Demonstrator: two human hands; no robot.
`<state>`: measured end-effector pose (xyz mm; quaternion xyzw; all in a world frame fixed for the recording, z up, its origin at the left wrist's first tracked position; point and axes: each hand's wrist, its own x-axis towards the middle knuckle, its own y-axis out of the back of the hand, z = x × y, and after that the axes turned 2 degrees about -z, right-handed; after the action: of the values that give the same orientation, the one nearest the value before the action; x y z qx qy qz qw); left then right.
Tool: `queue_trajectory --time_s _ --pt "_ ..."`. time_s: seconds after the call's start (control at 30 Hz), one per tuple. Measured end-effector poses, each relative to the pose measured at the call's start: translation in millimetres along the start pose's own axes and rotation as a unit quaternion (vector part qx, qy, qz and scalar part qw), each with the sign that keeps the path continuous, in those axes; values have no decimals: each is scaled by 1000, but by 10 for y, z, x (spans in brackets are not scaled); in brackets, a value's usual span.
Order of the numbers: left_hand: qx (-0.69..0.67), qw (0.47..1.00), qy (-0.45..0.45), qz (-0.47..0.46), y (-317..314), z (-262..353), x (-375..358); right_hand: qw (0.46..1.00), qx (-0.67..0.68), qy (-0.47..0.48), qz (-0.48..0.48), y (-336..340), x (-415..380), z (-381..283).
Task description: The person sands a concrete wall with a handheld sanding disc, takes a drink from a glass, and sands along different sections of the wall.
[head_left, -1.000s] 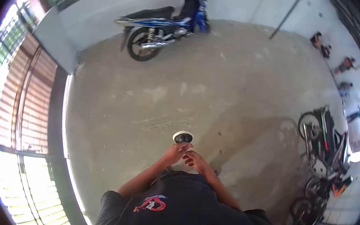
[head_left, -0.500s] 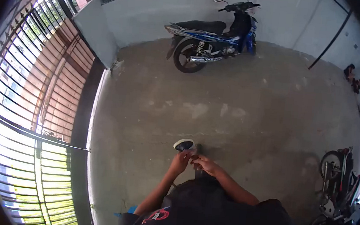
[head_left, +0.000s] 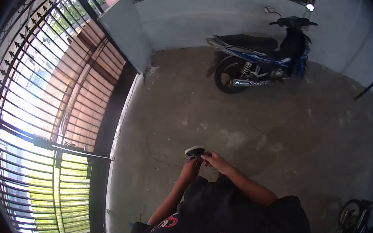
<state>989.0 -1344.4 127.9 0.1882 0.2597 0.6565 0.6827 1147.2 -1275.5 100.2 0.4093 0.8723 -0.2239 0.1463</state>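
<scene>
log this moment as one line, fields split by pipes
left hand: holding round pale-rimmed object | right hand: close beside it, contact unclear | motorcycle: standing near wall

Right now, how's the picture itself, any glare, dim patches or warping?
Head view: glare washes out much beyond the barred gate, which looks bowed by wide-lens distortion; head view: the floor is dimmer, and the corners go black; head view: the small pale-rimmed object by the left hand shows little detail.
</scene>
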Motion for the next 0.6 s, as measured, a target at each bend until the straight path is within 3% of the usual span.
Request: queue_trajectory --time_s 0.1,0.23,0.3,0.43,0.5,0.57,0.6 --pt "-41 998 9 41 243 16 454 999 -6 -44 24 103 476 -463" --pt "-32 997 52 47 599 -213 949 999 16 14 -35 66 1249 -656" --pt "-42 996 55 50 807 -399 1239 997 -57 -55 -5 89 1656 -780" --pt "-48 998 44 -5 1266 -803 2034 993 -84 -75 40 127 2637 -937" --pt "-75 996 36 -19 1502 -941 2475 990 54 -122 -46 297 3154 -1002" --pt "-7 996 29 -89 1747 -1115 2962 990 63 -127 -22 223 3152 -1695" --pt "-57 995 1 -80 1903 -1064 3180 988 83 -128 -8 164 3246 -2007"
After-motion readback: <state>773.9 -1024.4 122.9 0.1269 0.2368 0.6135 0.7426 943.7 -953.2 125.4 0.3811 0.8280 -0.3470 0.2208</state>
